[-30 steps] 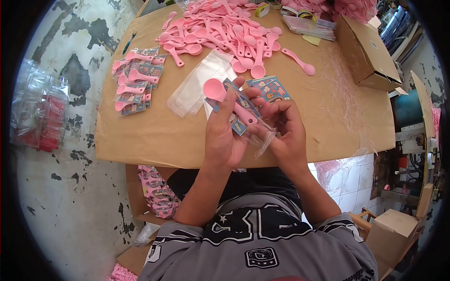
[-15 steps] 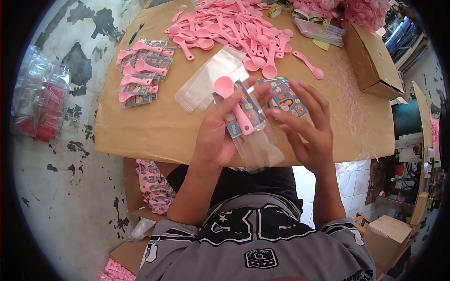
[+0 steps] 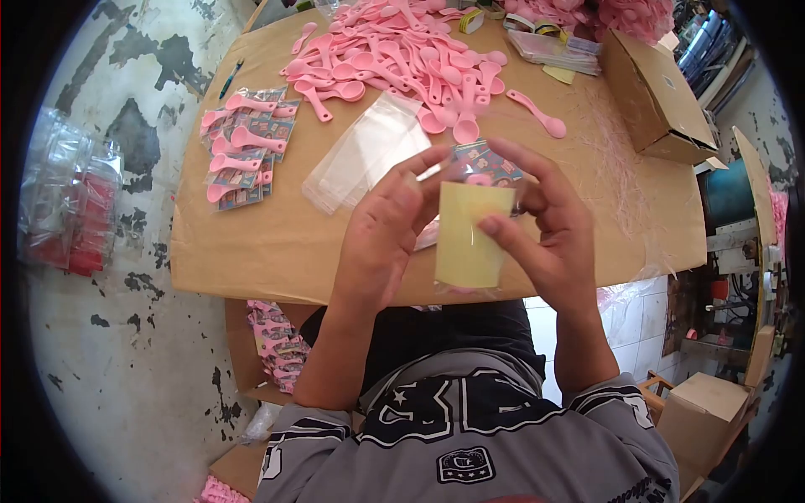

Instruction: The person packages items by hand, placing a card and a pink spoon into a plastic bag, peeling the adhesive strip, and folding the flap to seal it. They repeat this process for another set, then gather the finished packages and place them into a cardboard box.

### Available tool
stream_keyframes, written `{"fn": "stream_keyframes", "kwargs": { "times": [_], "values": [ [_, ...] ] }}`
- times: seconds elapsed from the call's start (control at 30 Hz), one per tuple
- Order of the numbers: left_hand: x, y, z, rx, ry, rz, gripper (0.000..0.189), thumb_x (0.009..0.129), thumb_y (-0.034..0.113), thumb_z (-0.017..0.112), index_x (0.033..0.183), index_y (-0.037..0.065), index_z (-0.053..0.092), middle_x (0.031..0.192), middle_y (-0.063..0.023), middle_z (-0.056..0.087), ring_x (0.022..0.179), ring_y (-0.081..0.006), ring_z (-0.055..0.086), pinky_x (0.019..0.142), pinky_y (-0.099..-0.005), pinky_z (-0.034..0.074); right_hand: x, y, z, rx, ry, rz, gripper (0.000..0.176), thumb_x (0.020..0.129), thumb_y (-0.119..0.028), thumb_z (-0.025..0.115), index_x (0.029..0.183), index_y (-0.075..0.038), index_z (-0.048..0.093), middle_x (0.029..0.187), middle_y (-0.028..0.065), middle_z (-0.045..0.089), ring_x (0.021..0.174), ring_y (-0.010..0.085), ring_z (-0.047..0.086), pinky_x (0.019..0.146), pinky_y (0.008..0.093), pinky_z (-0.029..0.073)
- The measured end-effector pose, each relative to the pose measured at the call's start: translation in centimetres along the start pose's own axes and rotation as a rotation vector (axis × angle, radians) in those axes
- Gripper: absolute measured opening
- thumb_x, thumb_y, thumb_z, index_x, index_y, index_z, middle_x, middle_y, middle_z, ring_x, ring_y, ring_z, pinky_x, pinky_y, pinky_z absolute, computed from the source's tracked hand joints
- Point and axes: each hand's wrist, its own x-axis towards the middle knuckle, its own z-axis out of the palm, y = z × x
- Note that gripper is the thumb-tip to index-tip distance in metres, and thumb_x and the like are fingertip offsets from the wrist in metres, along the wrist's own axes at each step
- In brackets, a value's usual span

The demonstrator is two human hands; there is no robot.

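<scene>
In my right hand is a packet with a plain yellow card back facing up, pinched with the thumb on top. Clear plastic shows around the card, and a bit of pink shows at its upper and lower ends; the rest of the spoon is hidden behind. My left hand is at the packet's left, its fingers stretched out and apart, fingertips close to the upper end. Beyond the hands lie printed blue cards and flat clear bags.
A big heap of pink spoons covers the back of the table. Finished-looking packets are stacked at the left, near a pen. A cardboard box stands at the right, with stacked plastic bags beside it.
The packet has been turned over from its spoon side to its yellow back. It has passed from my left hand to my right, and the left fingers have come off it.
</scene>
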Motion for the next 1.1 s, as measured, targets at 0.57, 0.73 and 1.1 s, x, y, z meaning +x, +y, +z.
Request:
{"fn": "stream_keyframes", "kwargs": {
  "times": [0.57, 0.73, 1.1],
  "values": [
    [-1.9, -2.4, 2.6, 0.587, 0.137, 0.137, 0.059, 0.104, 0.004, 0.066, 0.159, 0.003, 0.044, 0.104, -0.0124, 0.079, 0.088, -0.0035, 0.066, 0.073, -0.0184, 0.05, 1.4, 1.2, 1.0, -0.786, 0.284, -0.535, 0.031, 0.08, -0.003, 0.081, 0.11, -0.006, 0.075, 0.13, 0.0104, 0.066, 0.111, 0.0326, 0.06, 0.091, 0.0429, 0.052],
    [-2.4, -2.5, 1.9, 0.781, 0.115, 0.162, 0.058, 0.103, 0.001, 0.065, 0.158, 0.004, 0.046, 0.098, -0.0047, 0.077, 0.077, 0.0014, 0.055, 0.063, -0.016, 0.04, 1.7, 1.6, 1.8, -0.771, 0.319, -0.563, 0.027, 0.078, -0.002, 0.081, 0.105, -0.005, 0.076, 0.129, 0.0093, 0.068, 0.11, 0.0323, 0.06, 0.091, 0.0427, 0.051],
    [-2.3, -1.9, 2.2, 0.657, 0.1, 0.048, 0.054, 0.105, 0.009, 0.066, 0.154, -0.003, 0.047, 0.105, -0.0154, 0.079, 0.09, -0.0072, 0.068, 0.073, -0.0204, 0.052, 2.7, 1.9, -0.1, -0.266, 0.444, -0.379, 0.014, 0.088, 0.002, 0.071, 0.099, -0.001, 0.065, 0.118, 0.0162, 0.072, 0.111, 0.0296, 0.067, 0.094, 0.0406, 0.054]
  ]
}}
